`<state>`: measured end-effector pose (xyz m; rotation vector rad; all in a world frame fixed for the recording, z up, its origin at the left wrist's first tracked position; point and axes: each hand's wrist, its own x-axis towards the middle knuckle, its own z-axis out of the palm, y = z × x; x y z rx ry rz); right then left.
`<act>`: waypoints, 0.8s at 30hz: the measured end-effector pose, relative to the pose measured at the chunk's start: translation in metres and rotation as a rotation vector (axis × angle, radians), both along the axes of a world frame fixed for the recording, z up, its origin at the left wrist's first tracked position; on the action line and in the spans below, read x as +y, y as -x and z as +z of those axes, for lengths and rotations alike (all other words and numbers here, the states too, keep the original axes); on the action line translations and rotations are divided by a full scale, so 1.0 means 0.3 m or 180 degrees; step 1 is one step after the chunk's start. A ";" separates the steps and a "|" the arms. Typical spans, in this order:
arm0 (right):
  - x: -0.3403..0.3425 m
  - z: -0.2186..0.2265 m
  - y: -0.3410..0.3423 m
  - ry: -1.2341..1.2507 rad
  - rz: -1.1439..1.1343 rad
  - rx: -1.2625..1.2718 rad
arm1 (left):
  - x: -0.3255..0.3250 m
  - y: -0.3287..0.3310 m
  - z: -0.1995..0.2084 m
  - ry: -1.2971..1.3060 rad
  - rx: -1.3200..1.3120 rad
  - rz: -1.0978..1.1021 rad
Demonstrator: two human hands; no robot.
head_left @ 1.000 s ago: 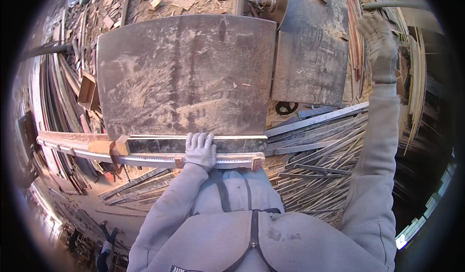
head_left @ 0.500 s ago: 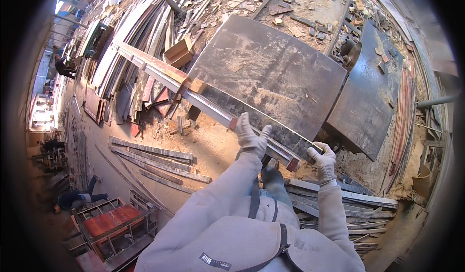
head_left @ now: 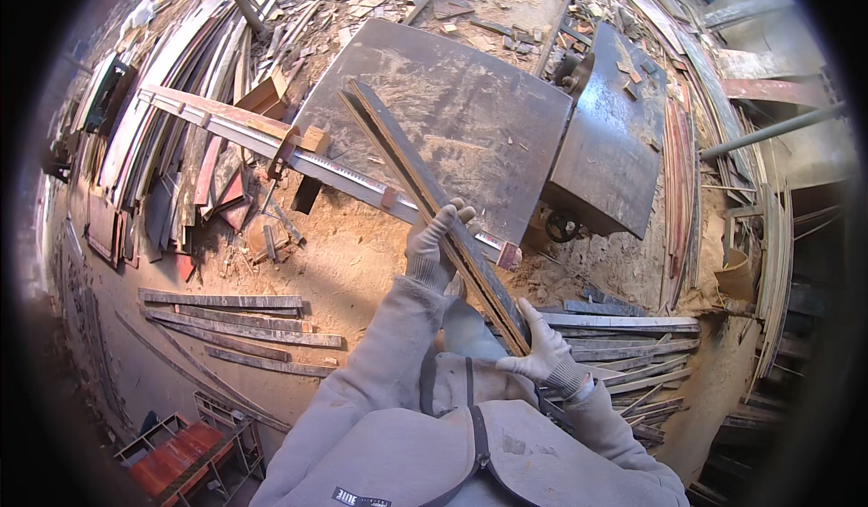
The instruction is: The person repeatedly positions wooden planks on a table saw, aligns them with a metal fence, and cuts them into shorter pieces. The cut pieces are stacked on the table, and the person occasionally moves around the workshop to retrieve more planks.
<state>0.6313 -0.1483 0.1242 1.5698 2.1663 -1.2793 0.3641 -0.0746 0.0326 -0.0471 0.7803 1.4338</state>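
Note:
Two long, narrow plywood strips [head_left: 411, 168], lying side by side with layered edges showing, are held up at a slant over the front edge of a worn metal saw table [head_left: 470, 100]. Around their middle, my gloved left hand [head_left: 434, 243] is closed, fingertips over the far side. My gloved right hand [head_left: 547, 352] grips the near end, thumb along the side and fingers partly beneath. Behind the strips, a long rail with a measuring scale [head_left: 353, 184] runs along the table's front edge. A small wooden block [head_left: 314, 140] sits by the rail.
A second metal surface [head_left: 601, 141] stands right of the table, a handwheel [head_left: 562, 226] below it. Stacked strips [head_left: 633, 349] lie near my right side, more strips [head_left: 240, 322] on the left floor. Long boards [head_left: 172, 82] pile up far left. A red-topped frame [head_left: 181, 453] stands lower left.
The strips have been lifted off the table's front edge and swung to point toward me. My right hand has come nearer my body. The view has shifted right.

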 end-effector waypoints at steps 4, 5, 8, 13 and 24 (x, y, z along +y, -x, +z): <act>0.010 0.007 0.099 0.0519 -0.0898 0.1023 | 0.005 0.125 0.070 -0.0442 0.0397 -0.0066; 0.016 0.016 0.111 0.0763 -0.1117 0.1517 | 0.013 0.157 0.078 -0.0321 0.0346 -0.0048; 0.020 0.052 0.123 0.2175 -0.1958 0.2079 | 0.072 0.246 0.064 0.0263 0.0122 -0.0035; -0.022 0.141 0.103 0.2208 -0.2132 0.2661 | 0.344 0.412 0.024 0.0196 -0.0239 0.0161; -0.076 0.220 0.129 0.1762 -0.2173 0.2524 | 0.477 0.226 0.210 -0.0593 0.0421 -0.1100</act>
